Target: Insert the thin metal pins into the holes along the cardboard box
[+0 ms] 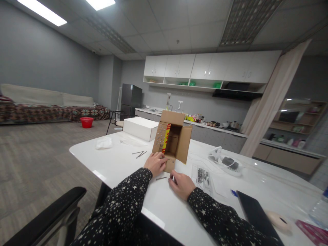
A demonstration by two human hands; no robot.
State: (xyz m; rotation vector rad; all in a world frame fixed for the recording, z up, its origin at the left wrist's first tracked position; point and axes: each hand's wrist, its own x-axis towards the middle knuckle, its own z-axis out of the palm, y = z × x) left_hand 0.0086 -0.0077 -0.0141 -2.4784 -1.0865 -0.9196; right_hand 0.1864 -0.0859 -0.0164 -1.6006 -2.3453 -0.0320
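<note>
An open cardboard box [174, 141] with a red-and-yellow printed strip lies on the white table [123, 171], its opening facing me and its flaps spread. At the box's lower left edge, my left hand [155, 164] rests with bent fingers gripping the cardboard by the front flap. My right hand [182, 185] is curled just below that flap, thumb and fingers drawn together; whatever they hold, if anything, is hidden. Between my hands lies a thin metal rod [161, 178]. Several similar dark rods [140, 154] are left of the box.
Behind stands a white box [140, 128], with crumpled plastic [104, 143] to its left. On the right are a clear case of small metal parts [203, 176], a white dish-like device with cable [229, 165], a dark tablet-like slab [256, 213], and a pale mouse-shaped object [278, 220].
</note>
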